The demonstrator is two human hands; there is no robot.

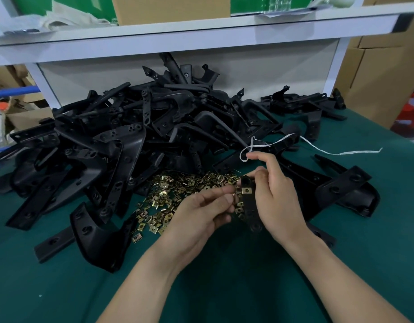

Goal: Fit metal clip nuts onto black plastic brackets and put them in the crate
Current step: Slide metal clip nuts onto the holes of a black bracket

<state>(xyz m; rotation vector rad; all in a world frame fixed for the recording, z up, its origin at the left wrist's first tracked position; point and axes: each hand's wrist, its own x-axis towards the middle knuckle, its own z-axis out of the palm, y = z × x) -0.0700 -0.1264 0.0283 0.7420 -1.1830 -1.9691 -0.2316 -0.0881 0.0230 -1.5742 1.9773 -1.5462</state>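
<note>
Between L hand [202, 212], R hand [279, 201], bracket [251, 209] held

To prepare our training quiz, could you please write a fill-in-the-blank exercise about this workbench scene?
1. The right hand grips a ____ bracket.
2. The heap of clip nuts lies on the ____ table cover.
3. A ____ string lies over the bracket pile.
4. The left hand pinches a single clip ____.
Missing words: black, green, white, nut.
</note>
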